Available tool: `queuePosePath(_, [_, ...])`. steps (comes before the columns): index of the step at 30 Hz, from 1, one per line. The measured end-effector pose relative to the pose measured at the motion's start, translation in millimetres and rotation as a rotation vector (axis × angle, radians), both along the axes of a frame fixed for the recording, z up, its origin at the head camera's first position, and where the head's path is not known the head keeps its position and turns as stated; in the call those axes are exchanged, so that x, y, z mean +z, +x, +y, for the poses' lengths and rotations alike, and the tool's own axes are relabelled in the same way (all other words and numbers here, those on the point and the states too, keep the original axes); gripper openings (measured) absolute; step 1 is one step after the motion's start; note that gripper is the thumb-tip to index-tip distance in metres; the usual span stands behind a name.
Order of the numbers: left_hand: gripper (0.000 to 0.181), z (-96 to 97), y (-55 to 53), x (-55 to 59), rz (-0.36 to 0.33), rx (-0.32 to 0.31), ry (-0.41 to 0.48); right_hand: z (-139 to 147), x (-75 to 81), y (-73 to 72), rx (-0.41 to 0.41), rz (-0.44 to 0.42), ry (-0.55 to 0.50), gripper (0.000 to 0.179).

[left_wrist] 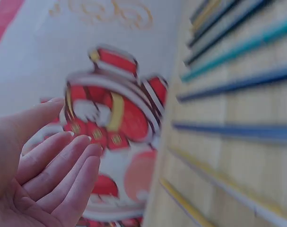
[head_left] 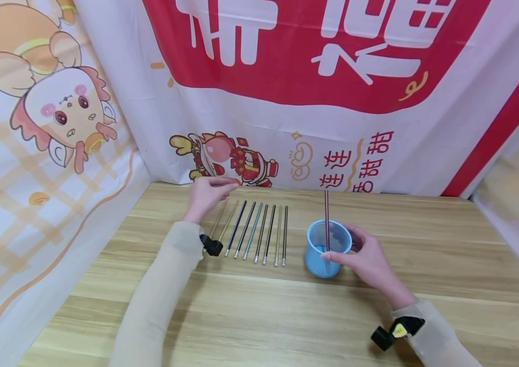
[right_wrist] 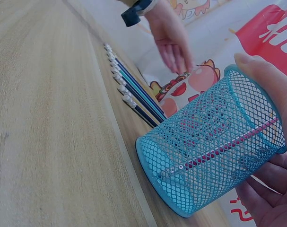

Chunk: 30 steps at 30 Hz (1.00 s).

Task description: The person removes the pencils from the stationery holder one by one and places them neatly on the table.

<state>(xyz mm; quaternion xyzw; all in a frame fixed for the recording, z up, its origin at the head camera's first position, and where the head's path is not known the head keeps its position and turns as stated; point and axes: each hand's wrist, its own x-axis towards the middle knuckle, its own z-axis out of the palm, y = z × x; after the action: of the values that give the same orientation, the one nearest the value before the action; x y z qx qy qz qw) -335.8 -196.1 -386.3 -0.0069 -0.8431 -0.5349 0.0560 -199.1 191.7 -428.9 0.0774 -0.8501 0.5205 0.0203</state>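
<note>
My right hand (head_left: 371,257) holds a blue mesh pen cup (head_left: 316,265) upright on the table, thumb over the near rim and fingers round its far side. One dark red pencil (head_left: 326,219) stands inside it, its lower end visible through the mesh in the right wrist view. To the left of the cup, several pencils lie side by side, eraser ends towards me; among them are a teal pencil (head_left: 253,231) and a black pencil (head_left: 285,234) at the right end. Above the left end of this row, my left hand (left_wrist: 53,175) is empty, its fingers loosely bent and apart from the thumb.
A printed cloth (head_left: 241,102) hangs along the table's back edge, and another cartoon-print cloth (head_left: 57,204) along the left side. The wood-grain table (head_left: 250,316) extends in front of the pencils and to the right of the cup.
</note>
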Motion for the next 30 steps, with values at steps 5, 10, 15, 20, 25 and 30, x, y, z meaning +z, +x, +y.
queuePosePath(5, [0.045, 25.9, 11.5, 15.5, 0.026, -0.055, 0.002, 0, 0.4, -0.2, 0.004, 0.002, -0.001, 0.077])
queuePosePath(10, [0.046, 54.2, 24.9, 26.6, 0.070, -0.117, -0.018, 0, 0.4, -0.1, 0.003, 0.002, -0.002, 0.077])
queuePosePath(15, [0.043, 80.7, 37.0, 29.3, 0.106, -0.207, 0.001, 1, 0.4, 0.0, 0.005, 0.002, -0.006, 0.078])
queuePosePath(20, [0.041, 105.4, 47.8, 27.0, 0.126, -0.285, 0.006, 0, 0.3, -1.4, 0.009, 0.011, -0.006, 0.079])
queuePosePath(25, [0.044, 127.8, 56.0, 20.4, 0.120, -0.352, 0.015, 0, 1.0, -1.8, 0.012, 0.018, -0.006, 0.079])
queuePosePath(30, [0.043, 148.4, 62.2, 8.7, 0.104, -0.399, 0.052, 0, 0.3, -1.2, 0.013, 0.021, -0.007, 0.079])
